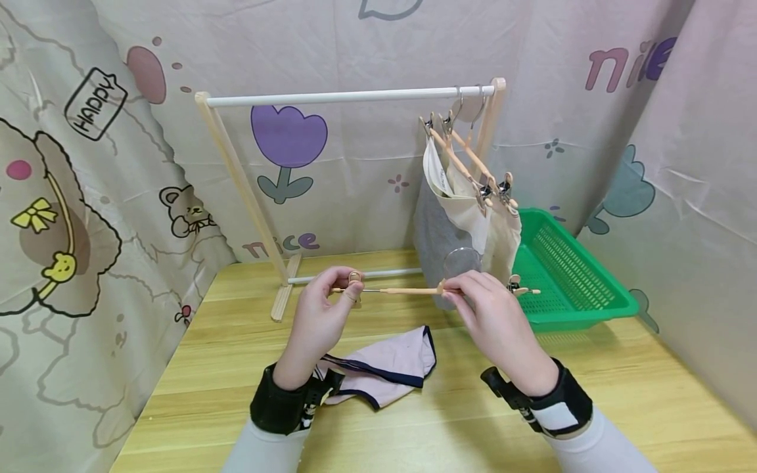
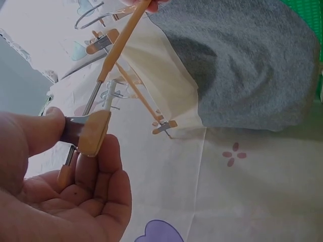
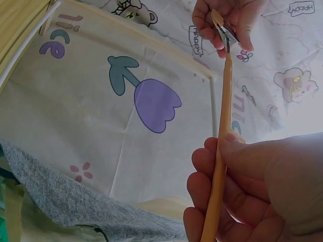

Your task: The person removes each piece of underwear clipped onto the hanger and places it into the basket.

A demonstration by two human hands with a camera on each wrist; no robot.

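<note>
From the head camera, both hands hold a slim wooden clip hanger (image 1: 408, 290) level above the yellow wooden desk (image 1: 621, 394). The left hand (image 1: 319, 315) pinches the clip at the hanger's left end, and the right hand (image 1: 493, 315) grips the bar near the middle, with the other clip sticking out to its right. A pink cloth with dark navy trim (image 1: 384, 364) lies on the desk just near the hands. Farther back there's a small wooden rack with a white rail (image 1: 349, 98), grey and cream clothes (image 1: 455, 223) hanging on its right end, and a green plastic basket (image 1: 568, 276) on the right.

Left wrist camera: thumb and fingers (image 2: 108, 166) squeeze the wooden clip (image 2: 93, 132).

Right wrist camera: fingers (image 3: 207, 176) wrap round the hanger bar (image 3: 222, 146), the other hand (image 3: 229, 22) clamped on the far clip.
</note>
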